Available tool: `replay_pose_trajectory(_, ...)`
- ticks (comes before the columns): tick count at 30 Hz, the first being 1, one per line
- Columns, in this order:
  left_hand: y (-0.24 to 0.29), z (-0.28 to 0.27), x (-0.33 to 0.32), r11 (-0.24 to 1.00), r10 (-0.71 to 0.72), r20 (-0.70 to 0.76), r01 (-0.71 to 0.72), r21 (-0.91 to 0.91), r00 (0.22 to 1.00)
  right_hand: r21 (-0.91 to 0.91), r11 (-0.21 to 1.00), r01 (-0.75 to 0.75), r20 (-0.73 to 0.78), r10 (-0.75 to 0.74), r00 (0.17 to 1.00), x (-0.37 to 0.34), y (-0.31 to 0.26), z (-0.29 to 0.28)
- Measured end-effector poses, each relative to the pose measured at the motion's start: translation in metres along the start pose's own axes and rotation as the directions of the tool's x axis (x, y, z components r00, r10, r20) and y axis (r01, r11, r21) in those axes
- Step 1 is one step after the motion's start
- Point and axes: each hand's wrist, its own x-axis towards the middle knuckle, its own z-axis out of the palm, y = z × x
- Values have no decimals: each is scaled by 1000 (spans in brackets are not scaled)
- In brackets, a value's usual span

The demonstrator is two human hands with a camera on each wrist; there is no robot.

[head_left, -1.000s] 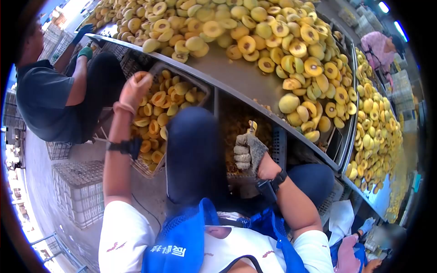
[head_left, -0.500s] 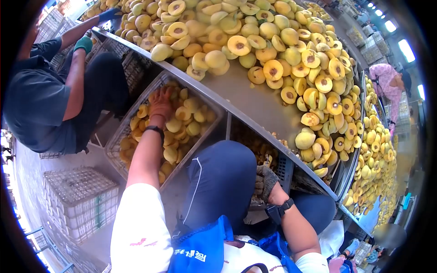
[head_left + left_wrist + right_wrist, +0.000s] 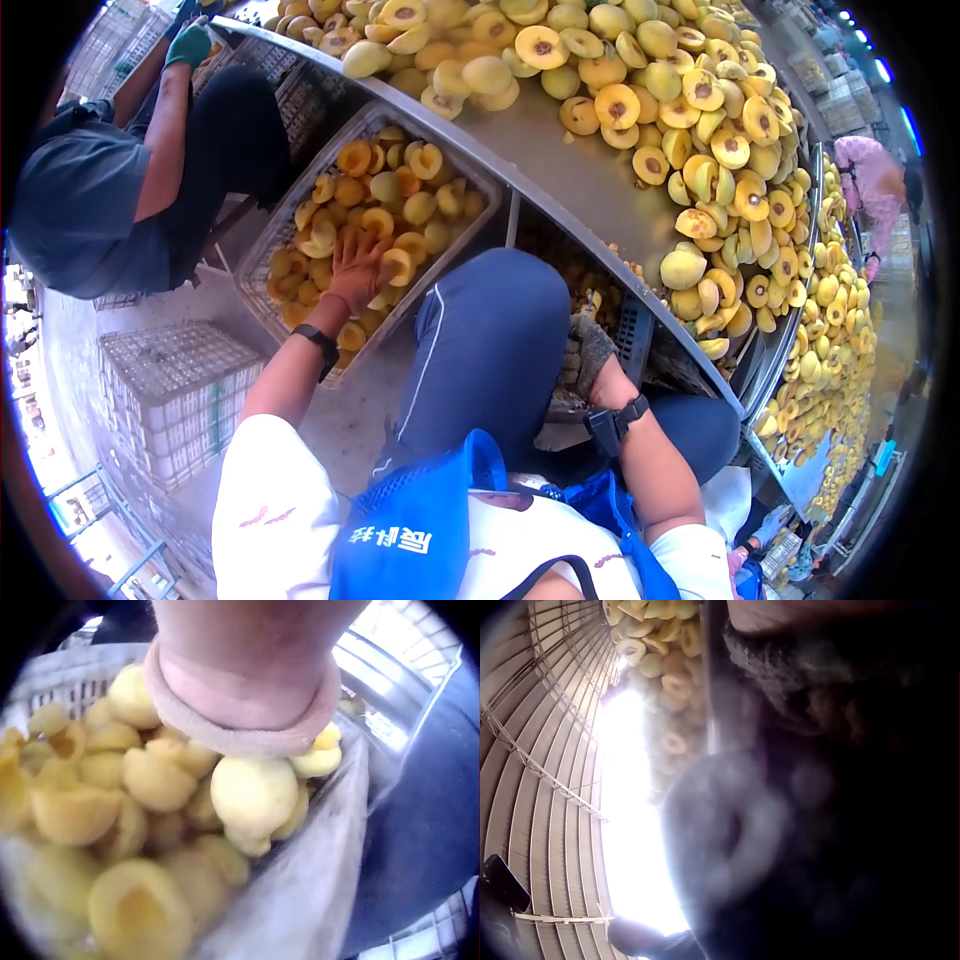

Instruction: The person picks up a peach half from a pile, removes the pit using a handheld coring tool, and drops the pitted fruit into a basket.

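Note:
Thin and orange-pink, a glove covers my left hand (image 3: 357,270), which lies fingers spread on the peach halves (image 3: 416,207) in a pale plastic crate (image 3: 262,232). Many of these halves show a hollow where the stone was. In the left wrist view a glove cuff (image 3: 232,741) hangs over the fruit, with the fingers hidden. Beside my right knee, my right hand (image 3: 594,350) in a grey knit glove is curled round a small tool (image 3: 592,303) whose yellowish end sticks up. The knee partly covers that hand, and the right wrist view is mostly dark.
A metal table (image 3: 560,175) heaped with halved, stone-in peaches (image 3: 700,150) slopes past in front, its raised edge above the crate. Beneath it stands a bin of scraps (image 3: 550,245). At left are a seated person (image 3: 90,200) and a stacked crate (image 3: 180,400).
My left hand came down from above the crate's far side, opened onto the fruit and slid nearer to me. The right hand lowered beside the knee, still holding the tool. The head view shifted.

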Motion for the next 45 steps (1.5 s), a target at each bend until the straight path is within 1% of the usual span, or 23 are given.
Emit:
replay_pose_trajectory(4, 10, -34, -65, 997, -72, 206, 67, 31, 976, -57, 996, 62, -149, -70, 986, -14, 3, 21)
replay_pose_trajectory(6, -11, -14, -92, 996, -43, 232, 61, -69, 972, 11, 1000, 16, 47, -17, 999, -7, 7, 2)
replay_pose_trajectory(7, -25, -3, -104, 985, -7, 248, 50, -166, 969, -2, 1000, 15, 53, -15, 999, -9, 7, -1)
replay_pose_trajectory(8, -33, 3, -113, 998, -6, 307, 24, -54, 952, 22, 1000, 0, 76, -2, 997, -11, 6, -4)
replay_pose_trajectory(12, -32, -38, -123, 996, 84, 366, -78, -31, 927, 76, 997, 34, 81, -40, 996, -21, 9, -4)
replay_pose_trajectory(14, -26, -96, -76, 943, -100, 715, 295, -153, 691, 76, 996, 54, 78, -59, 995, -19, 8, -6)
replay_pose_trajectory(15, -26, -101, -59, 938, -127, 517, 272, -214, 847, 69, 996, 61, 66, -65, 996, -18, 7, -8)
replay_pose_trajectory(17, -25, -100, -22, 945, -131, 68, 145, -294, 989, 66, 995, 78, 59, -82, 995, -12, 9, -12)
replay_pose_trajectory(18, -21, -94, 5, 953, -101, -159, 50, -300, 982, 57, 994, 95, 55, -98, 994, -9, 9, -14)
replay_pose_trajectory(22, 16, -68, 131, 907, -75, -366, -89, -412, 928, 55, 996, 64, 32, -66, 997, 1, 8, -14)
replay_pose_trajectory(25, 65, -56, 170, 887, -53, -347, -115, -446, 937, -16, 993, 117, -58, -118, 991, 1, 6, -2)
replay_pose_trajectory(27, 89, -29, 170, 977, 4, -261, -60, -207, 965, 3, 996, 86, -101, -85, 991, -3, 2, 4)
replay_pose_trajectory(28, 96, -26, 157, 986, 75, -460, -133, -96, 885, 0, 997, 77, -103, -76, 992, -3, 1, 3)
replay_pose_trajectory(29, 93, -27, 145, 987, 72, -454, -128, -95, 888, 42, 996, 80, -87, -76, 993, -3, 0, 2)
replay_pose_trajectory(31, 82, -40, 117, 888, 106, -428, -279, -366, 898, 91, 993, 76, -70, -70, 995, -2, 3, 2)
replay_pose_trajectory(32, 74, -51, 101, 927, 246, -158, -280, -250, 956, 51, 993, 108, -127, -100, 987, 0, 3, 3)
replay_pose_trajectory(33, 66, -60, 84, 941, 327, 137, -310, -134, 935, 5, 990, 138, -181, -134, 974, 2, 1, 5)
replay_pose_trajectory(34, 59, -53, 63, 945, 317, 131, -300, -132, 939, -4, 991, 136, -173, -135, 976, 2, -3, 11)
replay_pose_trajectory(36, 45, -31, 20, 857, 299, -263, -380, -347, 917, -28, 994, 108, -241, -111, 964, -3, -4, 22)
replay_pose_trajectory(37, 38, -35, 5, 859, 291, -256, -370, -354, 922, -31, 995, 96, -244, -101, 965, -1, 0, 15)
replay_pose_trajectory(40, 13, -42, -30, 896, 431, -204, -444, -17, 879, -7, 999, 42, -134, -42, 990, 5, 3, -1)
replay_pose_trajectory(43, -22, -29, -48, 879, 444, -225, -470, -76, 867, -25, 998, 52, -119, -54, 991, -2, 1, 2)
replay_pose_trajectory(45, -25, -26, -49, 874, 476, -240, -485, 25, 846, 7, 995, 101, -74, -101, 992, -7, 3, -1)
